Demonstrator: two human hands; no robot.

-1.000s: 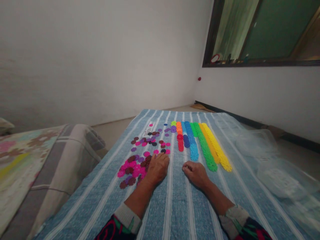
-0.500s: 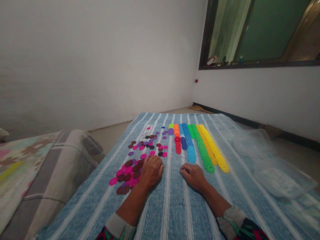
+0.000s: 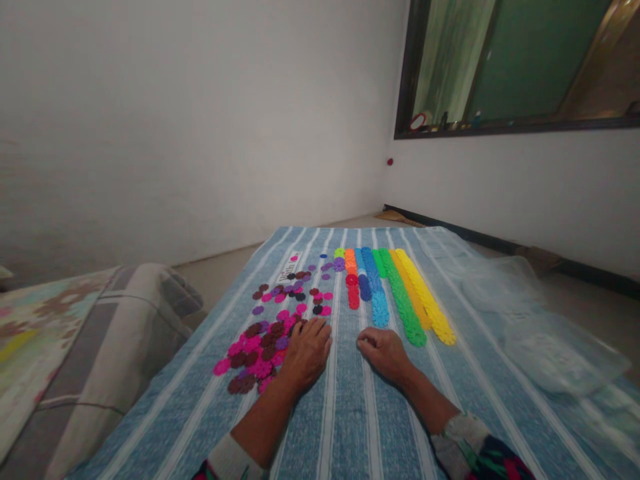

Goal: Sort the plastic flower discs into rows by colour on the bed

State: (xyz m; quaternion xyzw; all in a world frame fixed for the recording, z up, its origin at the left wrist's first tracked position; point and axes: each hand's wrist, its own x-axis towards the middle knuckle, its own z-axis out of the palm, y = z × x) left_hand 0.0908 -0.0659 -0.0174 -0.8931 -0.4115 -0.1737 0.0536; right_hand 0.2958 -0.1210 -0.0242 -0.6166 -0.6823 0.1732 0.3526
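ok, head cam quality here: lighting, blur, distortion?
Head view: dim, flat light and no glare; sorted disc rows read sharp, clear plastic bags smear toward the right edge; wide-angle stretch bows the window frame; both hands lie unblurred.

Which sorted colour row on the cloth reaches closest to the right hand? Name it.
The yellow row, outermost on the right: its near end comes furthest toward the right hand, just past the green row, while the red row stops much shorter.

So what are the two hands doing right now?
Left hand: open, lying flat on the pink and maroon discs.
Right hand: curled shut on the cloth; contents cannot be told.
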